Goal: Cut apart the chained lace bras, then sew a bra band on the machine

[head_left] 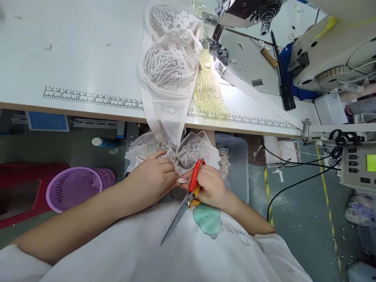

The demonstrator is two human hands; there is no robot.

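A white lace bra (172, 64) lies over the table edge, its lower part hanging toward my lap. More white lace cups (195, 150) are bunched just beyond my hands. My left hand (155, 176) is closed, its fingertips pinching a narrow white fabric edge (181, 180). Close beside it, my right hand (211, 184) is closed around the red-and-orange handles of a pair of scissors (192, 182). Their blades point down and left across my shirt. The right fingertips also meet the white edge, partly hidden behind the handles.
Over the table's right side stands a sewing machine (323, 51), its needle area near a white strip (249, 92). A printed ruler (102, 100) runs along the table edge. Below are a grey plastic bin (241, 156), a purple basket (76, 188) and a control box (360, 164) with black cables.
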